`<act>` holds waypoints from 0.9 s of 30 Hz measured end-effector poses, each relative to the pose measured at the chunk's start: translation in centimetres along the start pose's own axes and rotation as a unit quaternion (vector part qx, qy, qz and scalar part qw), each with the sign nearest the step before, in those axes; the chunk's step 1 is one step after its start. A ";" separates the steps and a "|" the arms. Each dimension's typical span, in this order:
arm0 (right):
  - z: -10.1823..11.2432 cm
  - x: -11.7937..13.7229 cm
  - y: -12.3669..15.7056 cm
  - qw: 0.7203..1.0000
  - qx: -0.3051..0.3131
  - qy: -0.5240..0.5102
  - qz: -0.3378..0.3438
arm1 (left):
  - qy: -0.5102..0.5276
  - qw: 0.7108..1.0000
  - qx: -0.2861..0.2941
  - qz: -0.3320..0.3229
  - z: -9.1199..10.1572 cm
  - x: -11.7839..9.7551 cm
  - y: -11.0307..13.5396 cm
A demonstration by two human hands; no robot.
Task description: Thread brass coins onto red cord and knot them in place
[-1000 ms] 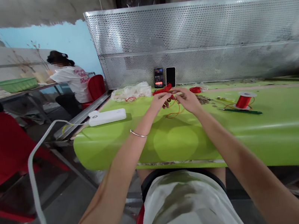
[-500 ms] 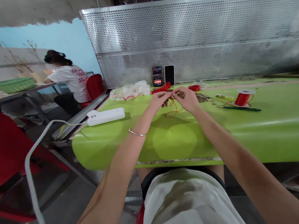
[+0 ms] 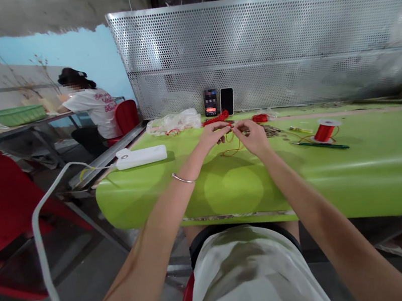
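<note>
Over the middle of the green table my left hand (image 3: 215,134) pinches a thin red cord (image 3: 232,153), whose loose end curls down onto the tabletop. Close beside it, my right hand (image 3: 251,136) has thumb and fingertips pinched together on the same cord. The fingertips of both hands almost meet; the bit of cord between them is too small to make out. Behind the hands lies a bundle of red cords (image 3: 220,117). A pile of small brownish pieces (image 3: 272,130) rests just right of my right hand.
A spool of red thread (image 3: 324,131) stands at right by a dark green pen (image 3: 324,144). Two phones (image 3: 227,101) lean against the perforated metal panel (image 3: 265,49). At left are a white power strip (image 3: 141,157) and a plastic bag (image 3: 177,121). Another person (image 3: 92,104) sits further left.
My right hand has shifted slightly, its fingers curling closer together, and the hands' fingertips are a little further apart. The left hand stays nearly in place; the view has drifted slightly.
</note>
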State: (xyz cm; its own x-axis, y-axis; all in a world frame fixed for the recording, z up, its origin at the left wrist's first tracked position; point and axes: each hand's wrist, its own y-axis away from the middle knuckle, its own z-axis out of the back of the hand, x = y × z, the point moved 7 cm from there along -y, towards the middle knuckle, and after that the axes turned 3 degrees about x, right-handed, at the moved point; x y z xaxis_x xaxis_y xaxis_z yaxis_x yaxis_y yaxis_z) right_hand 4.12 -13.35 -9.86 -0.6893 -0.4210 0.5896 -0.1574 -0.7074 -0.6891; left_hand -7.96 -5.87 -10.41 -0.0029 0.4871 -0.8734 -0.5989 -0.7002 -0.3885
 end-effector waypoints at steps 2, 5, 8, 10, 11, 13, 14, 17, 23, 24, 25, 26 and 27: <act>-0.1 -0.2 -0.1 1.000 0.002 -0.007 -0.005 | -0.004 1.000 -0.003 0.000 0.0 -0.1 0.0; -0.4 -1.1 -0.3 0.998 0.015 -0.054 -0.037 | 0.000 1.000 -0.010 0.008 0.1 0.0 0.0; -1.3 -2.6 -0.2 0.978 0.051 -0.156 -0.129 | 0.012 1.000 -0.003 0.007 0.0 0.1 0.0; -2.0 -3.4 0.0 0.952 0.079 -0.226 -0.188 | 0.012 1.000 0.018 0.006 -0.3 0.1 0.0; -2.3 -3.5 0.1 0.940 0.088 -0.257 -0.208 | 0.010 0.999 0.031 0.007 -0.4 0.2 -0.1; -2.5 -3.7 0.3 0.920 0.086 -0.302 -0.235 | 0.006 0.999 0.049 0.007 -0.7 0.2 -0.1; -2.4 -3.9 0.4 0.913 0.077 -0.316 -0.247 | 0.004 0.999 0.054 0.005 -0.7 0.2 -0.1; -2.2 -4.4 0.7 0.901 0.057 -0.331 -0.273 | -0.007 0.998 0.060 0.002 -0.7 0.3 -0.2; -2.2 -4.6 0.4 0.915 0.102 -0.311 -0.234 | -0.036 0.998 0.057 0.001 -0.7 0.0 0.0; -2.2 -4.6 0.4 0.918 0.108 -0.305 -0.232 | -0.038 0.998 0.055 0.000 -0.6 -0.2 0.0; -2.2 -4.5 0.4 0.918 0.112 -0.301 -0.233 | -0.037 0.998 0.053 -0.002 -0.6 -0.3 0.1; -2.2 -4.5 0.4 0.917 0.114 -0.299 -0.239 | -0.035 0.998 0.053 -0.002 -0.6 -0.5 0.1; -2.2 -4.5 0.4 0.915 0.113 -0.299 -0.247 | -0.033 0.998 0.055 -0.002 -0.7 -0.5 0.1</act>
State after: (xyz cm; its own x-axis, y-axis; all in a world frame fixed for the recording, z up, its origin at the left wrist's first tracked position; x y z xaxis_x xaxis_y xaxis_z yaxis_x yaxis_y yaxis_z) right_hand 5.59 -10.53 -13.72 -0.0532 -0.2050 0.9773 -0.1487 -0.9662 -0.2107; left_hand -7.52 -6.58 -10.18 -0.0509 0.5264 -0.8487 -0.6835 -0.6380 -0.3547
